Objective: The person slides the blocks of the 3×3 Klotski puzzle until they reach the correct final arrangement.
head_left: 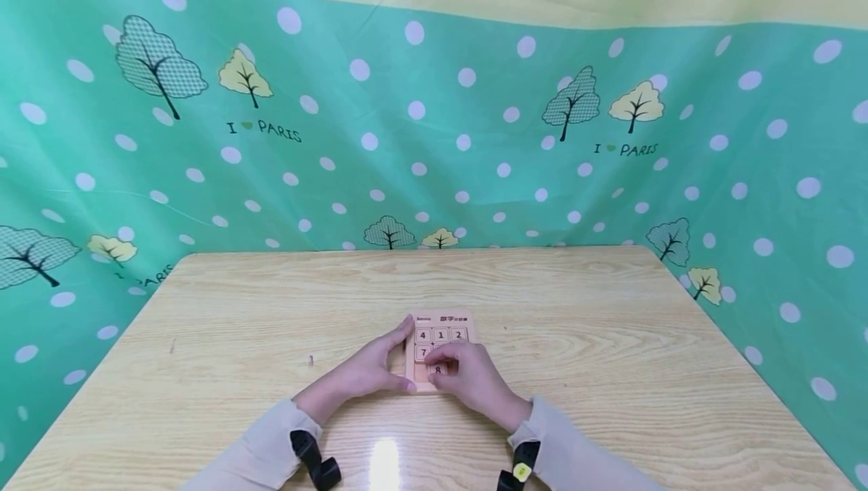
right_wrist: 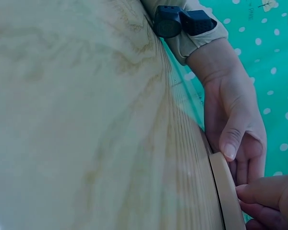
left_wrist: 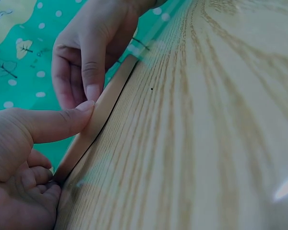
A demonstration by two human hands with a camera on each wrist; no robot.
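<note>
A pale wooden number slide puzzle (head_left: 410, 359) lies flat on the table, printed with dark characters along its far edge. My left hand (head_left: 369, 367) grips its left side, fingers at the far left corner and thumb at the near left one. Over the tray, my right hand (head_left: 475, 378) bends its thumb and index finger around the 8 tile (head_left: 438, 370), just right of a vacant slot. The 4 tile (head_left: 423, 335), 1 tile and 2 tile show in the far row, with the 7 tile (head_left: 423, 352) below the 4. Other tiles are hidden by my right hand.
The wood-grain table (head_left: 237, 340) extends on all sides of the puzzle. A green dotted curtain (head_left: 434, 129) with printed trees hangs behind its far edge and along both sides. Black wrist cameras (head_left: 315, 459) are strapped over both light sleeves.
</note>
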